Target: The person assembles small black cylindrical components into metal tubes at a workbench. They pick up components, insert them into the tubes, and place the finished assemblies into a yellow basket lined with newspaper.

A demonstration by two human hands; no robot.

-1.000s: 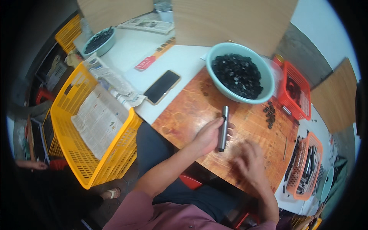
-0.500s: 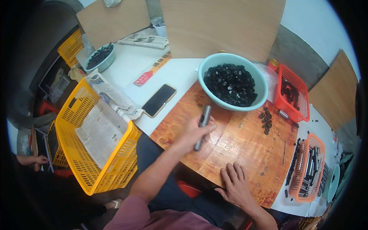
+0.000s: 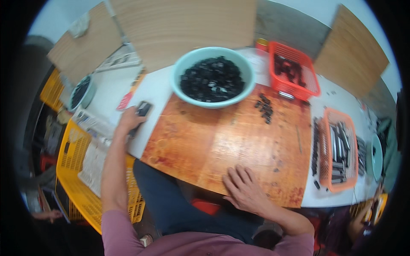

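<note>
My left hand (image 3: 127,120) is at the left of the table, closed around a short metal tube (image 3: 143,109). Motion smears both, and they overlap the dark phone (image 3: 136,124) lying beneath, so the tube's outline is hard to separate. My right hand (image 3: 243,187) rests palm down on the near edge of the orange-brown board (image 3: 183,141), fingers spread, holding nothing. Beyond the board's far edge, a pale green basin (image 3: 176,87) is heaped with small black round parts (image 3: 211,79). A cluster of loose black parts (image 3: 265,109) lies on the board's right half.
At my left stands a yellow crate (image 3: 70,170) with newspaper inside. A red basket (image 3: 314,87) of dark parts and a peach basket (image 3: 326,183) of metal tubes stand on the right. A smaller basin (image 3: 90,91) sits at the far left. Other people's arms show at both sides.
My left hand has swung left with the tube, from over the board to the phone. My right hand stays on the board's edge. The whole view has shifted.
</note>
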